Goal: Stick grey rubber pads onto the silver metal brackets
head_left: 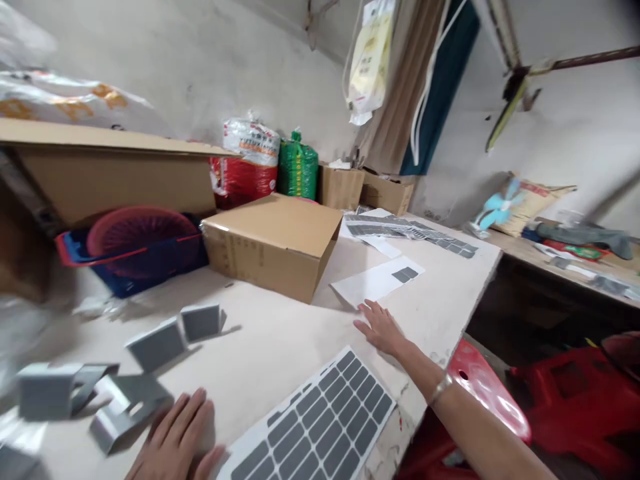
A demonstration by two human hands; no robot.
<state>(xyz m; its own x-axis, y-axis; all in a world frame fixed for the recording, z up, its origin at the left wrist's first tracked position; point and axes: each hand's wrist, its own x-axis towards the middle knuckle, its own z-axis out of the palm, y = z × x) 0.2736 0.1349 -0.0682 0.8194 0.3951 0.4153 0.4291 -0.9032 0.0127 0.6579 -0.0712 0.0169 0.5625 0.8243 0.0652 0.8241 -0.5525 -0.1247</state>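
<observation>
My left hand [175,437] lies on the pale table with its fingers stretched out and holds nothing that I can see. Its fingertips are beside a bent grey metal bracket [131,405], and its thumb is at the edge of a white sheet of dark grey rectangular stickers [320,427]. Further off, my right hand [383,330] has its fingers spread, near the close edge of a white backing sheet [367,283] with a few dark stickers left. Whether the fingertips touch that sheet, I cannot tell. More grey brackets [159,343] stand at the left.
A cardboard box [270,240] sits mid-table, beside a blue basket [135,270] with a red one in it. Several sticker sheets [415,230] lie at the back. A red plastic stool [483,383] is below the table's right edge.
</observation>
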